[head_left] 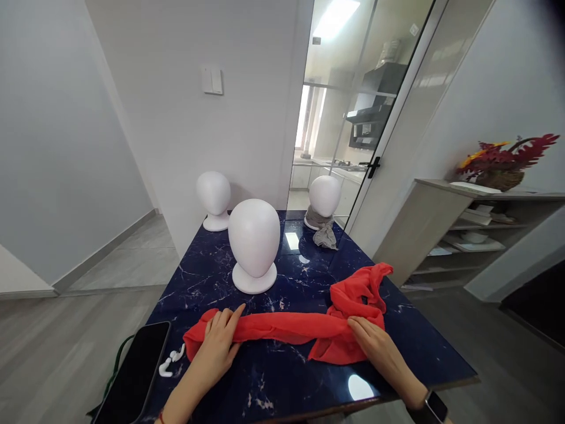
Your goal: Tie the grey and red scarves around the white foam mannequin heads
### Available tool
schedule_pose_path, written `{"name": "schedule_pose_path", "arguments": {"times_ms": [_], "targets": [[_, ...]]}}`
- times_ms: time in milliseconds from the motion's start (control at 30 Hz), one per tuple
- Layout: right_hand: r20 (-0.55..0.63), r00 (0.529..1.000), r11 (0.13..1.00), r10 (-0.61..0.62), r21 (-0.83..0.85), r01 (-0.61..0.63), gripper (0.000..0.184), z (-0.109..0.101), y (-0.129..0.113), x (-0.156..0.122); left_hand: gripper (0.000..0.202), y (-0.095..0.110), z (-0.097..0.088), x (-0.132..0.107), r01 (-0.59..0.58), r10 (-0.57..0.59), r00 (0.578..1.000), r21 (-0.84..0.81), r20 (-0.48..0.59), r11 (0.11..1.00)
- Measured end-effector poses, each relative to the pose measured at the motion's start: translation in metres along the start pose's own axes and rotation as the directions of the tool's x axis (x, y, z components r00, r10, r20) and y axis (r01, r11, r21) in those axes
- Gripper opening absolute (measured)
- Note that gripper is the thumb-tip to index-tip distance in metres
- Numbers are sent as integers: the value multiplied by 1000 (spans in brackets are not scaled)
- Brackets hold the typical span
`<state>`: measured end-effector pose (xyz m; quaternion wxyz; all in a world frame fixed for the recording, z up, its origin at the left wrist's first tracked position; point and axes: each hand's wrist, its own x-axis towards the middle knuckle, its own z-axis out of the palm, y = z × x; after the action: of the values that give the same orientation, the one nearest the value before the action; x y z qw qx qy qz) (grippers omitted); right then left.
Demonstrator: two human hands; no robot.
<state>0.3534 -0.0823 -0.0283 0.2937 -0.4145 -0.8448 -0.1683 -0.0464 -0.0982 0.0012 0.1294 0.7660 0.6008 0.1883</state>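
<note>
A red scarf (291,325) lies folded into a long band across the near part of a dark blue marble table (282,383), its right end bunched up. My left hand (218,344) lies flat on the band's left end, fingers stretched out. My right hand (375,344) rests flat on the cloth near the bunched right end, fingers extended. Behind the scarf stands a white mannequin head (254,242) on a round base.
Two more white mannequin heads stand at the back, one (214,199) bare at the left and one (325,199) at the right with a grey scarf (325,233) at its neck. A black phone (135,371) and a white clip (171,360) lie near the left edge. Shelves (477,235) stand right.
</note>
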Motion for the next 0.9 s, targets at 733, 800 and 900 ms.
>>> {"name": "schedule_pose_path", "arguments": {"times_ms": [733, 800, 900], "targets": [[-236, 885, 916, -400, -141, 376, 24, -45, -25, 94, 20, 72, -63, 29, -124, 190, 978, -493, 86, 861], [-209, 925, 943, -316, -178, 282, 27, -45, -22, 93, 20, 74, -72, 23, -100, 257, 948, -590, 189, 801], [-277, 948, 982, -159, -147, 122, 31, -40, -21, 87, 15, 82, -74, 16, -2, 333, 866, -662, 374, 749]]}}
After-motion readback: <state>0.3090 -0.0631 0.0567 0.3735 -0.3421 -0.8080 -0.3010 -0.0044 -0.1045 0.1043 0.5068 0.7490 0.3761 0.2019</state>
